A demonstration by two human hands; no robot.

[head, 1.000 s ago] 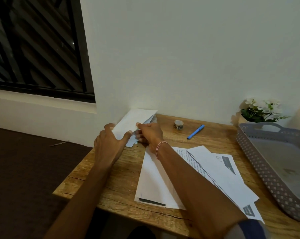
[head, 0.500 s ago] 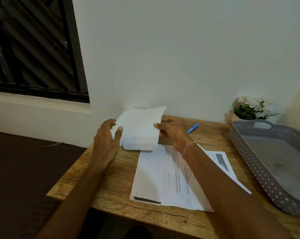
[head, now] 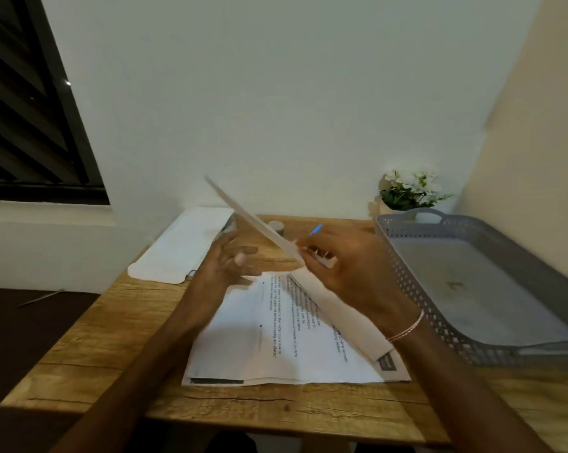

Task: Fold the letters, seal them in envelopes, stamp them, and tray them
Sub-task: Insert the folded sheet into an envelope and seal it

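My right hand pinches a white envelope by its near end and holds it edge-on, tilted up and to the left above the table. My left hand hovers just left of it with relaxed, spread fingers, holding nothing. Below both hands lie printed letters in a loose stack, one partly folded under my right wrist. A pile of white envelopes rests at the table's far left corner. The grey perforated tray stands at the right.
A small roll of tape and a blue pen lie at the back of the wooden table, partly hidden by the envelope and my hand. A pot of white flowers stands behind the tray. The wall is close behind.
My right hand has lifted one envelope off the pile and swung it right, over the letters. My left hand let go of the pile and followed to the right.
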